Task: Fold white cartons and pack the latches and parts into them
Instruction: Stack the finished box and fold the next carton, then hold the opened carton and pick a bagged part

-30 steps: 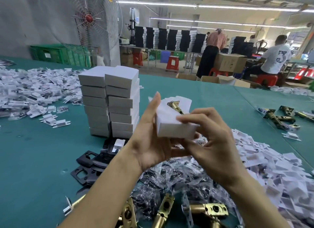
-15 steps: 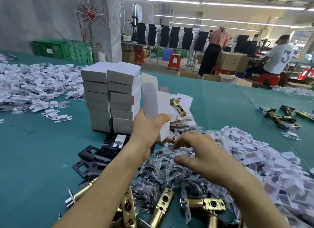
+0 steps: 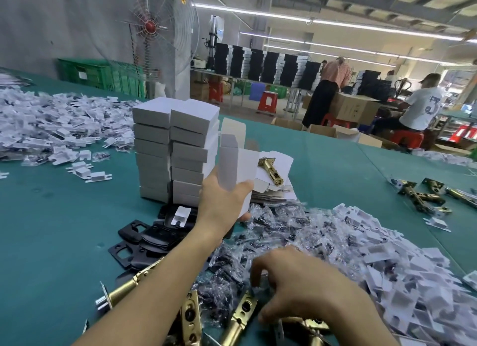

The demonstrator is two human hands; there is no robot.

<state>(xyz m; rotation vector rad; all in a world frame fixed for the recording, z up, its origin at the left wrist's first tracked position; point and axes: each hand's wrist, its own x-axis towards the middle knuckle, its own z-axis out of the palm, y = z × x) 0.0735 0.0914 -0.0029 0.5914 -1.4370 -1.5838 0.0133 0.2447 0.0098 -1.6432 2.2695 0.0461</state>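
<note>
My left hand (image 3: 224, 203) grips an upright white carton (image 3: 233, 165) with its top flap open, just right of two stacks of closed white cartons (image 3: 175, 149). My right hand (image 3: 296, 283) is low over the brass latches (image 3: 240, 317) at the near edge, fingers curled down among them; what they hold is hidden. One brass latch (image 3: 271, 171) lies on a pile of flat carton blanks (image 3: 273, 190) behind the held carton. Clear bags of dark screws (image 3: 278, 232) are heaped in the middle.
The green table (image 3: 51, 229) carries black plates (image 3: 144, 239) at the left, white paper inserts heaped at the right (image 3: 413, 281) and far left (image 3: 51, 123), more latches far right (image 3: 423, 196). A fan (image 3: 152, 28) and other workers (image 3: 418, 105) are beyond the table.
My right hand left the carton and dropped down to the brass latches near me. My left hand turned the carton upright and moved it toward the stacks.
</note>
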